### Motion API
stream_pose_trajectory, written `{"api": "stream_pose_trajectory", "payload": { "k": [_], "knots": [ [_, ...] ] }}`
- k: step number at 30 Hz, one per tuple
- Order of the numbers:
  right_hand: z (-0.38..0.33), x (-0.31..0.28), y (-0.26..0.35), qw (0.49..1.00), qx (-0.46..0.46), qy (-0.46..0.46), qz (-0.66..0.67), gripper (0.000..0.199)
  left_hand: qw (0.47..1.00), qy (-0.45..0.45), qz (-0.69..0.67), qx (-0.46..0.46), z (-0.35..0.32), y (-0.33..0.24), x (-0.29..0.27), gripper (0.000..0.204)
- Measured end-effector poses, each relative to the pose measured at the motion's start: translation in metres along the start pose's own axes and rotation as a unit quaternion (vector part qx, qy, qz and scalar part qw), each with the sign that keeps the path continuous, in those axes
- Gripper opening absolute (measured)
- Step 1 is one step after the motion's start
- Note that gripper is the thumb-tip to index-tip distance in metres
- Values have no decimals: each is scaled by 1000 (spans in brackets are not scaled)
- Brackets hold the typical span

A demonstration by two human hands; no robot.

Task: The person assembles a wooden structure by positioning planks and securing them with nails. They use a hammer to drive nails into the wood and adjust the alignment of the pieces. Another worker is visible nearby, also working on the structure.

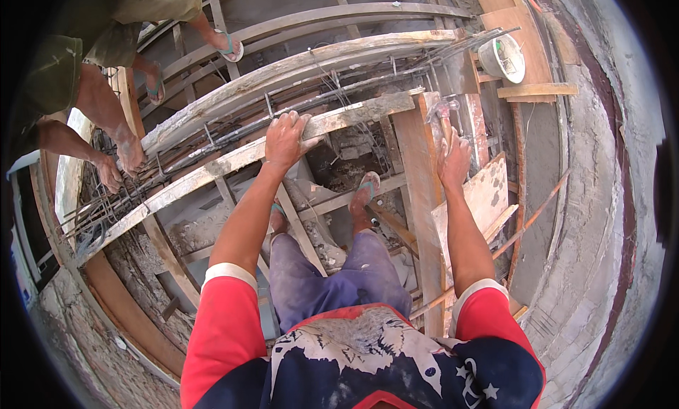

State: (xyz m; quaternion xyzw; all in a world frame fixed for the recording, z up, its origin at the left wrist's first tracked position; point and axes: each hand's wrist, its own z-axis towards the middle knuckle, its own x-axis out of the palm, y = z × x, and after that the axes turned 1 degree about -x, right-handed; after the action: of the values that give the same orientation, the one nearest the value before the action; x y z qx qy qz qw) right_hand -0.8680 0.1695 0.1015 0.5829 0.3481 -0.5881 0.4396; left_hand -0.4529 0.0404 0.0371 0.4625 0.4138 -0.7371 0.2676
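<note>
My left hand (284, 139) is closed over the top edge of a long, mortar-stained wooden plank (357, 112), which forms the near side of a formwork channel. On the right, my right hand (454, 159) grips the handle of a hammer (443, 112). The hammer's head is blurred and lies above a wide upright board (416, 190), near the plank's right end. Steel reinforcing bars (233, 135) with wire ties run along inside the channel, just beyond the plank.
Another person's hands (117, 165) reach to the bars at left. A white bucket (503, 58) stands at the upper right. Below me, timber crosspieces (353, 195) span a gap with rubble. A plywood piece (488, 190) and a thin pole (534, 214) lie right of my legs.
</note>
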Motion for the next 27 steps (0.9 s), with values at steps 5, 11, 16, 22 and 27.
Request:
{"api": "stream_pose_trajectory", "payload": {
  "k": [5,11,16,22,27],
  "knots": [
    [5,16,-17,998,2,36,51,50,1000,5,5,-6,-1,-1,-3,63],
    [19,17,-38,994,-7,84,76,58,1000,17,-9,-14,5,-8,-8,64],
    [22,-19,7,998,59,-2,-36,54,998,47,-32,-42,2,-9,-14,63],
    [16,-27,189,958,-97,25,268,52,999,42,-31,-11,7,-11,-15,65],
    [-21,24,247,943,-33,76,323,25,997,66,-35,7,12,-4,-12,64]
  ]
}}
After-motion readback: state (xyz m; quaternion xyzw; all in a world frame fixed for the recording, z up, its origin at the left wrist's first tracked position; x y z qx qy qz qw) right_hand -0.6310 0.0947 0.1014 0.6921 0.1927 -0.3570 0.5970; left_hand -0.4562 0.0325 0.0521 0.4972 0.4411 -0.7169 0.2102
